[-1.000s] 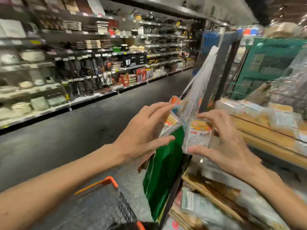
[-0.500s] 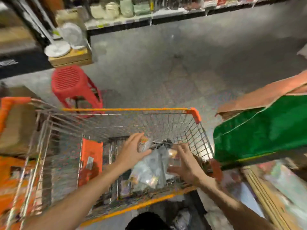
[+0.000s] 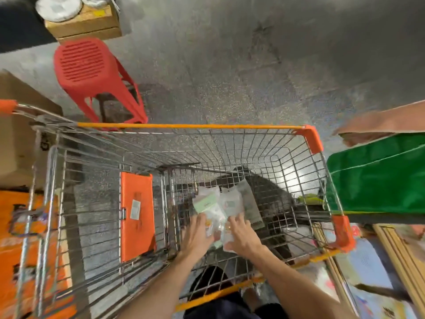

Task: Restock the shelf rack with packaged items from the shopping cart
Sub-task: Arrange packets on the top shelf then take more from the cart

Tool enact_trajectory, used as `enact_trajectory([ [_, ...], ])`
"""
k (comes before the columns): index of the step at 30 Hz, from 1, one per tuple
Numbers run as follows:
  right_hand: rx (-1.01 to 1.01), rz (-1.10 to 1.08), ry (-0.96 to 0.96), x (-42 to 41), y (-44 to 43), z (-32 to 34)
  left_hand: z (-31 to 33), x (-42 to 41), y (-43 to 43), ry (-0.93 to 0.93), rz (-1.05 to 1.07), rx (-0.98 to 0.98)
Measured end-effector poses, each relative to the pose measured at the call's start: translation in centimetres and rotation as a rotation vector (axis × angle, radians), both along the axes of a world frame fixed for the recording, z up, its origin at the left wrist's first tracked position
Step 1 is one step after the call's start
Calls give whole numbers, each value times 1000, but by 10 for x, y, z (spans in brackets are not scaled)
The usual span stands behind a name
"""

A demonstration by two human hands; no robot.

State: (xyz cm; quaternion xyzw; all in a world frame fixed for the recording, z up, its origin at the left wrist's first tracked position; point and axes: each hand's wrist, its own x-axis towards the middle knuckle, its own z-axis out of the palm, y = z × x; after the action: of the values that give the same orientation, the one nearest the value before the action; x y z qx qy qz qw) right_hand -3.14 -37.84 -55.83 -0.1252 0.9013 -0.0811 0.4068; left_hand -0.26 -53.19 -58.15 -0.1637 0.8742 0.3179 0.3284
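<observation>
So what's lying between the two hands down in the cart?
Packaged items in a small pile lie between left hand and right hand, inside the shopping cart; head view.

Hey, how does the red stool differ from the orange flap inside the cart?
The red stool stands on the floor outside the shopping cart, beyond its far rim; the orange flap sits inside the cart's basket. The stool's seat has rows of slots; the flap is a flat panel with a white sticker. The stool has legs; the flap has none. Both look like brightly coloured plastic.
</observation>
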Motion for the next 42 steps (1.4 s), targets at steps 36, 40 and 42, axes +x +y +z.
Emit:
enact_trajectory([
  [36,46,-910,1102,111,249,371,372,-80,282,1080,-1015,474],
  [40,222,-1059,1300,177,331,437,445,-36,384,1208,-1142,671],
  [42,252,-1130,1354,205,362,459,470,-15,421,1211,-1170,739],
])
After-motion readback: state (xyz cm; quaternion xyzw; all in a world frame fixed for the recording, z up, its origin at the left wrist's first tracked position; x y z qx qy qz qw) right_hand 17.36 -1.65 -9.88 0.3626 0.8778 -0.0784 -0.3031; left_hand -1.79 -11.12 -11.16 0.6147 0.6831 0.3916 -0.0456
